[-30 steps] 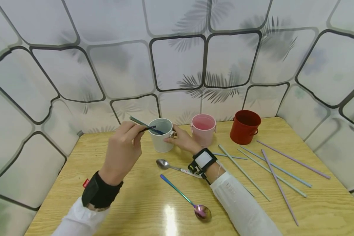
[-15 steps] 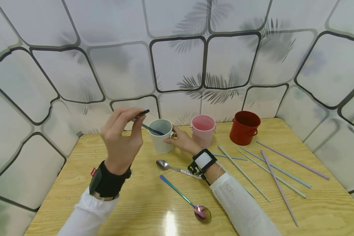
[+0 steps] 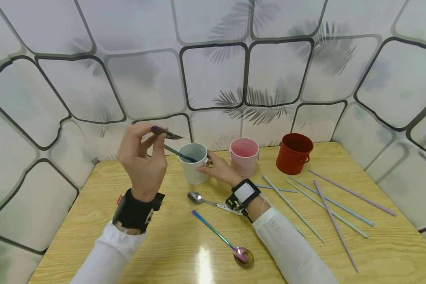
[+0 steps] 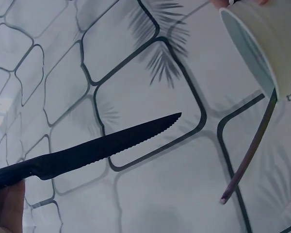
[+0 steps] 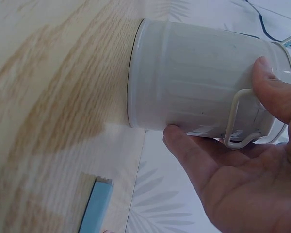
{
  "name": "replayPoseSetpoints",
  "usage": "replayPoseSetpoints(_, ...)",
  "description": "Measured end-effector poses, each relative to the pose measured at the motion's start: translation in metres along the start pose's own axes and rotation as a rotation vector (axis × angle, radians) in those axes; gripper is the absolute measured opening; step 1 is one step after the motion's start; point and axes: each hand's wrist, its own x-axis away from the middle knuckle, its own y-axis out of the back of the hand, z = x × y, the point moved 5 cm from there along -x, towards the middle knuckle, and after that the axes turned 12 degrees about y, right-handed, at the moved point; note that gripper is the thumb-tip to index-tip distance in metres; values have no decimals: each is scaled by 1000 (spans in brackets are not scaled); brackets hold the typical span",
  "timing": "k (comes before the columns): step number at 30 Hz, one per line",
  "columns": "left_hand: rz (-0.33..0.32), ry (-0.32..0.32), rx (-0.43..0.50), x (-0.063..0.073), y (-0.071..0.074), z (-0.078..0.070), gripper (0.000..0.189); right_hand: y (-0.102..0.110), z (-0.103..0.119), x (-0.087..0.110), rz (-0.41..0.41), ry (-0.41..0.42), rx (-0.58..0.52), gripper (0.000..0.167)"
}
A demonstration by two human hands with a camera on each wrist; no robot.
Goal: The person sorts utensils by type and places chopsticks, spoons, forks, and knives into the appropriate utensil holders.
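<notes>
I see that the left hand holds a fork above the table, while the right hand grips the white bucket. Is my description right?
Not entirely: it is no fork. The left hand holds a serrated knife above the table; the left wrist view shows its toothed blade. The right hand does grip the white bucket.

Lt-wood tabletop (image 3: 163,244) w/ bright glare (image 3: 204,264); wht walls (image 3: 213,75), blk/gry rounded grid (image 3: 185,75), leaf prints (image 3: 259,100).

So the left hand (image 3: 142,163)'s lifted off leftward from the white round bucket (image 3: 195,172), and the dark serrated metal knife (image 4: 102,148) it's pinching got turned: blade's out, tip pointing right; earlier only a short stub showed.
</notes>
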Motion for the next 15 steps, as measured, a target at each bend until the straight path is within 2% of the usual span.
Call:
replayPoseSetpoints(6, -7, 157, 71, 7, 5, 33, 12, 1, 0, -1, 0, -8, 11, 76)
replayPoseSetpoints(10, -8, 252, 40, 16, 7, 52, 12, 1, 1, -1, 1, -11, 12, 75)
replayPoseSetpoints(15, -8, 333, 11, 28, 8, 72, 12, 0, 1, -1, -3, -12, 2, 76)
